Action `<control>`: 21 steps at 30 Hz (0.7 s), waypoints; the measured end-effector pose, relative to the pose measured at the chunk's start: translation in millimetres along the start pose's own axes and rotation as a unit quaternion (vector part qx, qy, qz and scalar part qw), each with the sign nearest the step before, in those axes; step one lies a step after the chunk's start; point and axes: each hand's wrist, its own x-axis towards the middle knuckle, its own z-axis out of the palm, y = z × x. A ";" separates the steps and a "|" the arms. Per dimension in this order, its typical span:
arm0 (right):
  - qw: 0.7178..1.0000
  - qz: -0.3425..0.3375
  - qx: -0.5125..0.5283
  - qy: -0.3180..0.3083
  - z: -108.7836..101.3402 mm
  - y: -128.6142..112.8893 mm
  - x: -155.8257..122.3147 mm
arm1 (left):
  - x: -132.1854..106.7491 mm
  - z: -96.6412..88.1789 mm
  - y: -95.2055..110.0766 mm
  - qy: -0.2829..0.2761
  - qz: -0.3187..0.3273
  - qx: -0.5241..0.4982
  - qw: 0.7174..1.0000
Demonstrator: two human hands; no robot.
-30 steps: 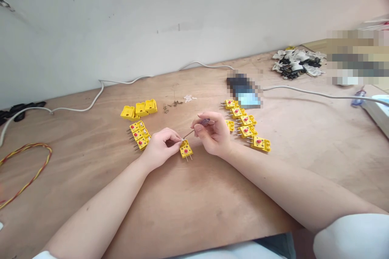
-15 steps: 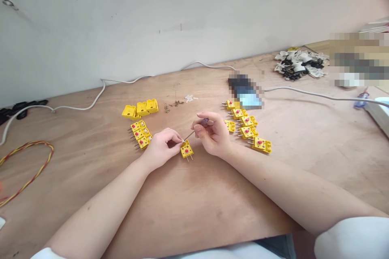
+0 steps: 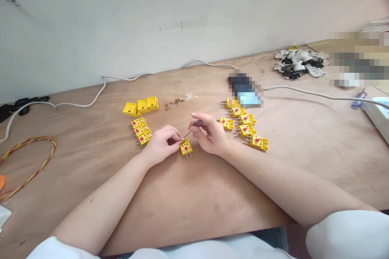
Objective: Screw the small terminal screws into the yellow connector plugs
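A yellow two-pin plug half with a red centre lies on the table, its pins toward me. My left hand is closed in a pinch at the plug's upper left corner, steadying it. A small whitish bit shows at the fingertips, too small to name. In my right hand is a screwdriver with a dark purple handle, held slanted, its thin shaft reaching down to the plug's far edge. The fingers partly hide the handle, and the exact tip is hard to make out.
Several yellow plug halves lie to the right, three more to the left. Behind are yellow covers, small screws and pale clips. A blurred phone, white cable and twisted wire lie farther out.
My right hand and the screwdriver handle have shifted slightly left, toward the plug. The left hand keeps its pinch on the plug. The view has moved a little.
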 end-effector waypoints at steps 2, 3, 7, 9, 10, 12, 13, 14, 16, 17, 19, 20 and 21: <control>1.000 -0.009 -0.012 -0.021 -0.9 0.6 -0.2 | 0.0 -0.2 0.7 -0.005 0.003 -0.003 1.000; 0.999 -0.012 -0.018 -0.028 -1.1 0.8 -0.2 | -0.1 -0.3 1.0 -0.007 0.004 -0.003 1.000; 0.998 -0.021 -0.026 -0.044 -1.4 0.1 -0.1 | 0.0 0.0 1.5 -0.014 0.000 -0.005 1.000; 0.998 -0.030 -0.029 -0.052 -1.4 -0.9 0.3 | -0.1 0.2 1.5 -0.019 -0.004 -0.009 1.000; 0.997 -0.035 -0.030 -0.054 -1.4 -1.5 0.6 | -0.2 0.3 1.4 -0.022 -0.005 -0.010 1.000; 0.997 -0.049 -0.031 -0.052 -1.6 -3.1 1.6 | -0.4 0.2 1.4 -0.027 -0.007 -0.012 1.000; 0.997 -0.057 -0.031 -0.050 -1.7 -4.0 2.2 | -0.5 0.1 1.5 -0.028 -0.010 -0.013 0.999; 0.996 -0.064 -0.031 -0.050 -1.8 -5.1 2.9 | -0.6 0.0 1.6 -0.029 -0.012 -0.013 0.999; 0.995 -0.077 -0.032 -0.052 -2.1 -7.3 4.2 | -0.7 -0.4 1.9 -0.030 -0.016 -0.016 0.999; 0.995 -0.082 -0.033 -0.052 -2.2 -8.4 4.7 | -0.8 -0.6 2.1 -0.031 -0.017 -0.017 0.999; 0.994 -0.091 -0.033 -0.050 -2.2 -10.1 5.4 | -1.1 -1.1 2.3 -0.033 -0.017 -0.018 0.999; 0.994 -0.096 -0.032 -0.048 -2.1 -10.7 5.6 | -1.3 -1.4 2.4 -0.035 -0.018 -0.018 0.999; 0.993 -0.102 -0.032 -0.047 -2.0 -11.0 5.6 | -1.6 -1.6 2.5 -0.037 -0.018 -0.017 0.999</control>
